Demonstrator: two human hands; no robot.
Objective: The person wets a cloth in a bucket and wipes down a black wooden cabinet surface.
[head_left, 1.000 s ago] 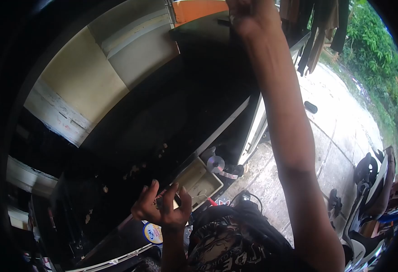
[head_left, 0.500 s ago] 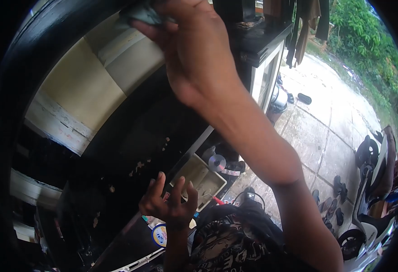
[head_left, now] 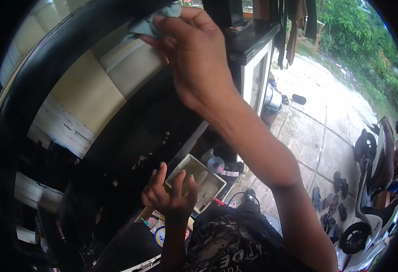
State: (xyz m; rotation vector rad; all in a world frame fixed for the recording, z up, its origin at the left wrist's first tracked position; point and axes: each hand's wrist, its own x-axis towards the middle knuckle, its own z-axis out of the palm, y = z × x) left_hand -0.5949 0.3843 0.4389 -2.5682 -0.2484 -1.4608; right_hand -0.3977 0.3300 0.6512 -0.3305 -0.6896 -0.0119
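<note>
High in the view, my right hand [head_left: 194, 50] pinches a crumpled grey-green cloth [head_left: 151, 25] between thumb and fingers. The cloth is at the upper part of a glossy black frame [head_left: 49, 54]; whether it presses on the surface I cannot tell. My left hand [head_left: 172, 190] is held low in the middle, fingers spread and holding nothing. It hovers in front of a black panel [head_left: 135, 122] with several chipped, pale spots. Close to the left hand is a cream rectangular tray [head_left: 221, 185].
A disc [head_left: 215, 165] lies beside the tray, with a red-handled tool [head_left: 218, 201] at its front. Below the left hand is a round blue-rimmed lid [head_left: 160, 236]. On the right, a motorbike [head_left: 366, 222] and several sandals [head_left: 332, 204] stand on paving [head_left: 301, 136].
My right hand and the cloth have shifted slightly, and the cloth now shows more fully. My left hand stays spread, a little higher. The whole view has turned slightly.
</note>
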